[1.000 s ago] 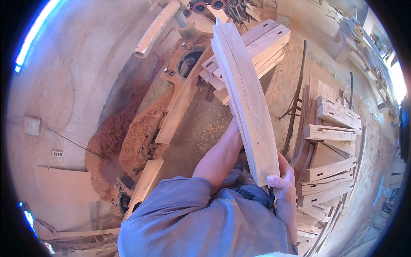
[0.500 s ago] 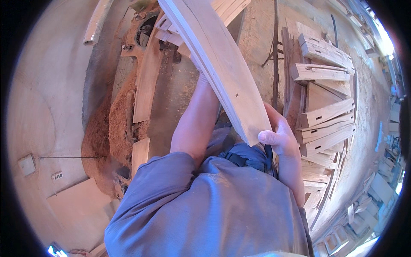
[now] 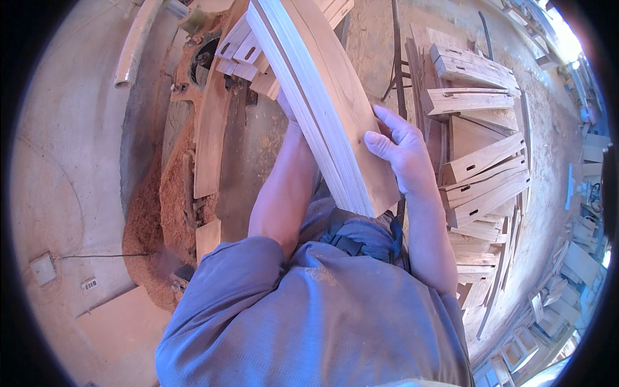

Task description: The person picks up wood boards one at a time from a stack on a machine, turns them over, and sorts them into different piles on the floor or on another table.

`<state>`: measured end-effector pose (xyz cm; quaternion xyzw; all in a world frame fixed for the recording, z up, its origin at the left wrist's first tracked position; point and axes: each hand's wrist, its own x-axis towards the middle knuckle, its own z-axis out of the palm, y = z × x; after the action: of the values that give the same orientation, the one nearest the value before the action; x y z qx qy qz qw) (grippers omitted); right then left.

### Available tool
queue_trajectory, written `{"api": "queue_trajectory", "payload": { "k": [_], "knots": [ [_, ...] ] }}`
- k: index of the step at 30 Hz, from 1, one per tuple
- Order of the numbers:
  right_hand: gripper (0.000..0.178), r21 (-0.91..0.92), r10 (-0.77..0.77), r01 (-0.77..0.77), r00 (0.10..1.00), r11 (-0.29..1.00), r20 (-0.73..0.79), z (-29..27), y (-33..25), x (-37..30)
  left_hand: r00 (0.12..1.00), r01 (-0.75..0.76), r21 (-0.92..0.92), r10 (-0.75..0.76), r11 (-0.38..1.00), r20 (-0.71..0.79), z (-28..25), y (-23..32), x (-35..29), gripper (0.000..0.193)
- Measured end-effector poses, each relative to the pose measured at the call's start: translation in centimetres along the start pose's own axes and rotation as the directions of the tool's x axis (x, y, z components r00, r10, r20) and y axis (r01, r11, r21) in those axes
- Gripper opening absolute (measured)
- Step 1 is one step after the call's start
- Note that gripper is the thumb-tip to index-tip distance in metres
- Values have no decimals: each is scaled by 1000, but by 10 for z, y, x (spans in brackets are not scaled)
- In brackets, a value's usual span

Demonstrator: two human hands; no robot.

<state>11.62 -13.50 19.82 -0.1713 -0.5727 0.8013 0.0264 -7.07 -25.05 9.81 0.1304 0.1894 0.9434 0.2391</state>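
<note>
A long, pale wooden board (image 3: pixel 342 109), slightly curved and with a groove along its left edge, slants in front of my chest. Its near end hangs close to my waist, while its far end runs out past the top of the picture. My left hand (image 3: pixel 286 106) is under the board's left side; the board covers its fingers. At the right edge of the board, my right hand (image 3: pixel 407 149) grips with the thumb on the upper face and the fingers at the far side of the edge.
Slotted wooden pieces (image 3: pixel 483 161) are piled at the right. Beyond my left arm is a dusty machine (image 3: pixel 187 97) with a long board (image 3: pixel 211 145) along it and heaped sawdust (image 3: pixel 145 238). More slotted pieces (image 3: pixel 248 48) lie behind the held board. A pipe (image 3: pixel 137 48) lies at the far left.
The board has tilted, so its grooved left edge shows more. My right hand has moved from near the board's near end farther up its right edge.
</note>
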Motion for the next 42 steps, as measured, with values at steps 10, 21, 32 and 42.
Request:
{"api": "queue_trajectory", "payload": {
  "k": [10,21,32,42],
  "knots": [
    [111,-436,-252,221,968,872,-14,4,10,10,974,-13,582,141,813,-176,-28,23,-4,41],
    [87,357,-28,4,998,934,62,-25,91,10,752,647,216,-659,731,-20,73,37,8,80],
    [63,-299,230,-250,968,921,-100,-68,181,8,934,56,733,-225,-678,-279,6,39,-54,113],
    [57,-252,313,-337,940,907,-133,-105,178,-1,918,39,675,-241,-736,-316,-66,80,-131,106]
  ]
}}
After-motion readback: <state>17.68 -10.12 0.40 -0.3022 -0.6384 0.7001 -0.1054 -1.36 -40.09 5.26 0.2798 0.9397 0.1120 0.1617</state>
